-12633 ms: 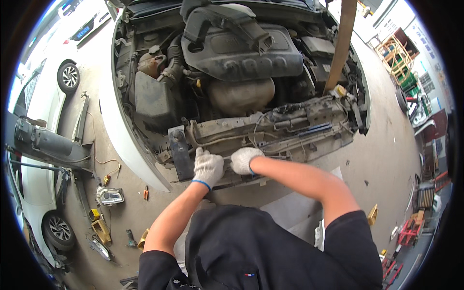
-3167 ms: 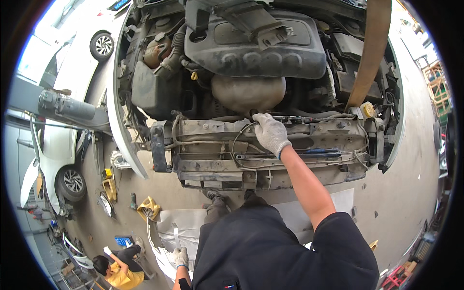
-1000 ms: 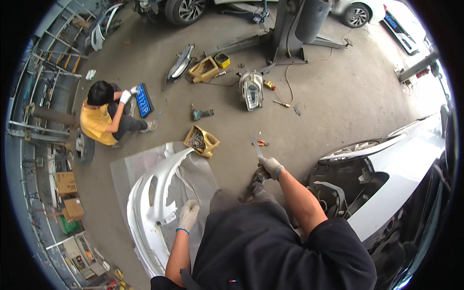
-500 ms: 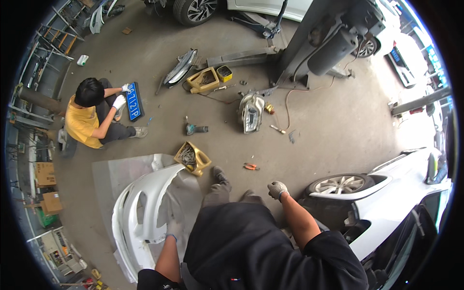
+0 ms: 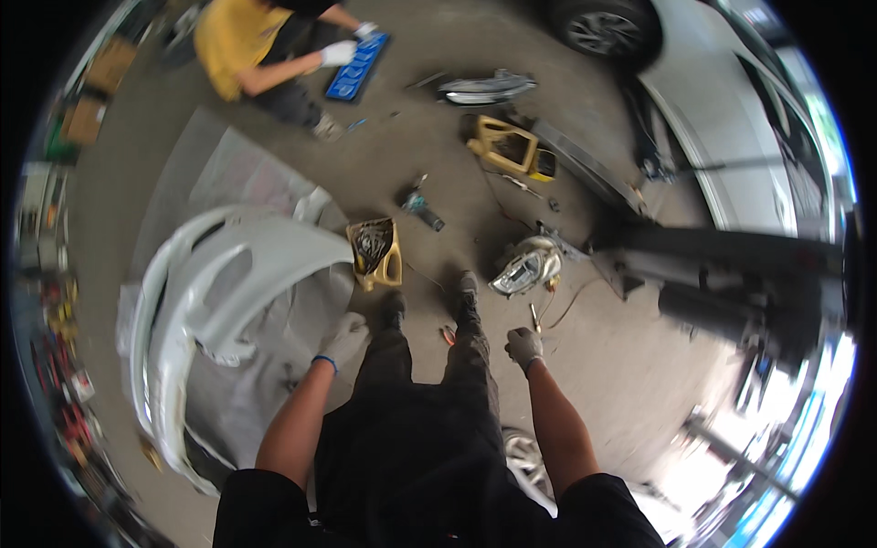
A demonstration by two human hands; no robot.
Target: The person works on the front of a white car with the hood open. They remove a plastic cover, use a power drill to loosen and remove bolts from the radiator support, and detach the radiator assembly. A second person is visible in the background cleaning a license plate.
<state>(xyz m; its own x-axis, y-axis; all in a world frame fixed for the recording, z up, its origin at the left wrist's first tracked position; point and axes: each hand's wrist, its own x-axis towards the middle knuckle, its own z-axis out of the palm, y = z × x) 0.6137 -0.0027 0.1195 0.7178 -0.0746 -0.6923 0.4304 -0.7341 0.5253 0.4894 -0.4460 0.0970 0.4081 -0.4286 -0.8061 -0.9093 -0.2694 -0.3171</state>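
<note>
My left hand (image 5: 341, 340), in a knit glove with a blue cuff, hangs beside a white bumper (image 5: 212, 274) lying on a grey sheet (image 5: 192, 146); its fingers are blurred. My right hand (image 5: 523, 345), also gloved, has closed fingers over the bare floor (image 5: 630, 374), and I cannot make out what, if anything, they hold. An orange-handled hand tool (image 5: 449, 336) lies between my feet and that hand. A cut yellow jug (image 5: 388, 256) full of small metal parts stands ahead of me, near a detached headlamp (image 5: 526, 269) and a cordless power tool (image 5: 423, 208).
A co-worker (image 5: 239, 41) in yellow crouches, gloved hands on a blue plate (image 5: 356, 66). A second cut jug (image 5: 502, 142), a chrome part (image 5: 484, 88) and a lift arm (image 5: 589, 164) lie ahead. A lift post (image 5: 731, 256) and white car (image 5: 722, 137) are right; cardboard boxes (image 5: 105, 68) far left.
My view has swung from the engine bay to the floor and kept turning over the last second. The thin metal strip earlier in my right hand no longer shows.
</note>
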